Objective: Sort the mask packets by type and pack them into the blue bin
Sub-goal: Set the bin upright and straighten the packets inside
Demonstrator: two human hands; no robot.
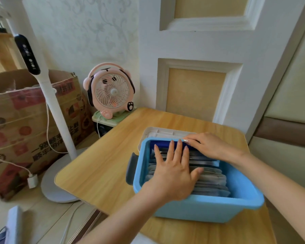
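The blue bin [218, 206] stands on the wooden table [104, 166], filled with a row of mask packets standing on edge. Grey packets [213, 184] fill the near part and dark blue packets [201, 156] the far part. My left hand [173, 171] lies flat on the packet tops at the bin's left side, fingers spread and pointing away from me. My right hand [213, 147] reaches in from the right and rests on the far packets by the bin's back rim, fingers extended. Neither hand visibly grips a packet.
A white lid [165, 132] lies just behind the bin. A pink desk fan [111, 90] sits on a small stand left of the table's far corner. On the floor to the left are a white standing-fan pole [58, 120] and a cardboard box [21, 120].
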